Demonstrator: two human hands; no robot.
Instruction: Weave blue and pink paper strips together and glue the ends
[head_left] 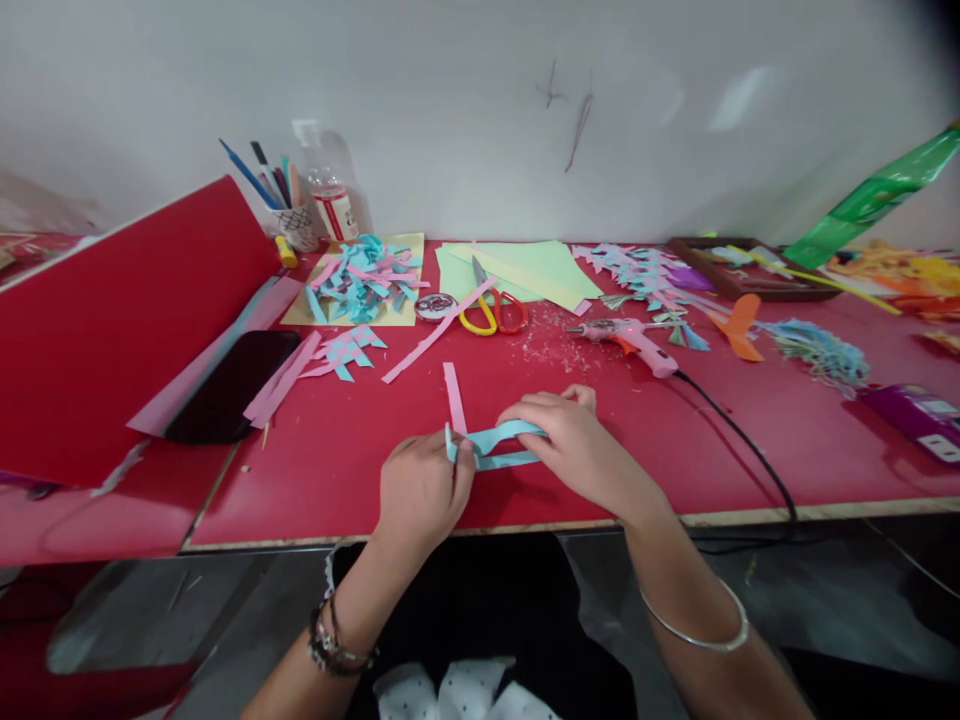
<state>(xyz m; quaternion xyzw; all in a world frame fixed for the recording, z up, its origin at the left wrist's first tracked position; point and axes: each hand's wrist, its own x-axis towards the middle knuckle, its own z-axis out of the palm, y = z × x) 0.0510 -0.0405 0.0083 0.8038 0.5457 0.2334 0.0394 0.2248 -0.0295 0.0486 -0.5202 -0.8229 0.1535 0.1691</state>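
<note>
Above the near edge of the red table, my left hand (pixel 426 482) is closed on one end of a blue paper strip (pixel 504 436). My right hand (pixel 566 435) pinches the strip's other end, where it bends back in a loop. Between the two hands the strip runs in two layers. Just beyond my left fingers a pink paper strip (pixel 454 395) points away from me; whether it touches the blue one I cannot tell. Farther back lie scissors (pixel 495 308) with yellow and red handles, a long pink strip (pixel 435 335) and a woven pink-and-blue paper piece (pixel 349 350).
A pink glue gun (pixel 634 340) lies right of centre, its black cord (pixel 742 430) trailing over the table edge. Folded paper pieces (pixel 364 275) are heaped at the back. Leftward are a black phone (pixel 236 385) and a red board (pixel 135 330). A green bottle (pixel 870 205) leans at right.
</note>
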